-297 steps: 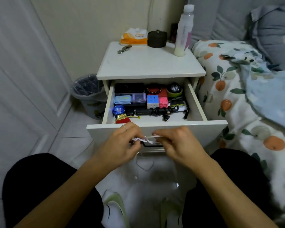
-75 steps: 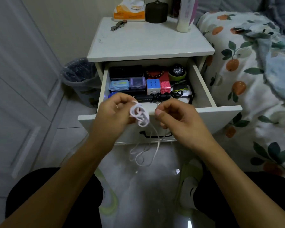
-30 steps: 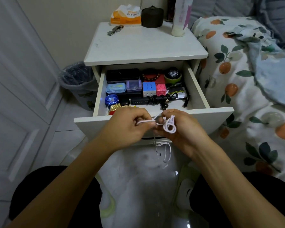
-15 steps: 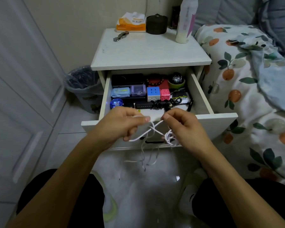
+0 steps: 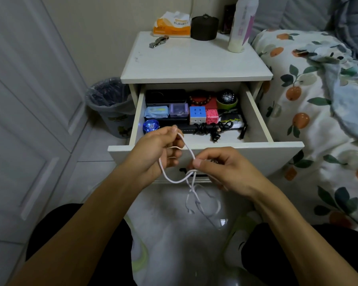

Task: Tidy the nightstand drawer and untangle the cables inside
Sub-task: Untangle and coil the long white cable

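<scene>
Hands meet in front of the open drawer (image 5: 205, 150): the left hand (image 5: 155, 151) has its fingers curled round a white cable (image 5: 170, 178), and the right hand (image 5: 221, 168) pinches the same cable between thumb and forefinger, its loose loops dangling toward the floor. Behind them, along the drawer's front edge, a coiled black cable (image 5: 212, 127) lies beside a blue disc (image 5: 151, 126); cubes (image 5: 197, 114) and small boxes fill the back. On the surface's far edge stand a tissue pack (image 5: 172, 24), a dark jar (image 5: 204, 27) and a bottle (image 5: 241, 25). A bin (image 5: 110, 106) sits left, a bed (image 5: 318, 100) right.
</scene>
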Available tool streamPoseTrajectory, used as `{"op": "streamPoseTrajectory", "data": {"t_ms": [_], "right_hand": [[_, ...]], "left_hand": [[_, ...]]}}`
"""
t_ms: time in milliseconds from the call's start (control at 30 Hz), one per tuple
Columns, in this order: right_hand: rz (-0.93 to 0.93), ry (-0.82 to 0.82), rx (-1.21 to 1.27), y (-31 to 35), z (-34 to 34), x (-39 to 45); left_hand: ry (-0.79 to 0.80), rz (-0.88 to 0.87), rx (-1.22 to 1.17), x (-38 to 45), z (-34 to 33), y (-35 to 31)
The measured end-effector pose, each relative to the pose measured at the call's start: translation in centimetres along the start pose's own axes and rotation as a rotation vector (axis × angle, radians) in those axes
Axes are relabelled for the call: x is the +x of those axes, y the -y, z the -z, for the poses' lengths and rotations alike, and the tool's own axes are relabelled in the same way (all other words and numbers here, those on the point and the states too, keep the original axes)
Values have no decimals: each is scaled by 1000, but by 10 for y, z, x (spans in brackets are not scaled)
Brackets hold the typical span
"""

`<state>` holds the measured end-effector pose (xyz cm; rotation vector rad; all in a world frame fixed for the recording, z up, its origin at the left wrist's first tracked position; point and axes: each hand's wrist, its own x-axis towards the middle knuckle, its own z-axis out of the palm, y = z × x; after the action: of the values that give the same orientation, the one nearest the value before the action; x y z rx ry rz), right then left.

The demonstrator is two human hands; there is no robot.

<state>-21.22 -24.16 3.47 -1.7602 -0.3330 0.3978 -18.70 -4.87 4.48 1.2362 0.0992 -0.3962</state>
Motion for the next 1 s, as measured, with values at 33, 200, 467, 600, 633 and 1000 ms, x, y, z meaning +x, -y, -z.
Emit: {"op": "streamPoseTrajectory", "data": {"t_ms": [33,200,467,600,633,1000], "right_hand": [[-7,-4,-14,-1,4,0],[-38,69,-401,-7,20,-2],[-3,-41,-604,-11,20,2],[97,-35,-808,-17,12,5],[117,-36,-822,-18,10,5],[25,-122,-767,-21,18,9]], "left_hand": [[14,25,-22,0,3,0],[0,73,-167,-3,12,-6],[90,-423,1136,-19,8,2],[98,-643,1596,-14,-11,17],[115,-639,1641,-11,-14,20],[-196,-387,1585,-4,2,13]]}}
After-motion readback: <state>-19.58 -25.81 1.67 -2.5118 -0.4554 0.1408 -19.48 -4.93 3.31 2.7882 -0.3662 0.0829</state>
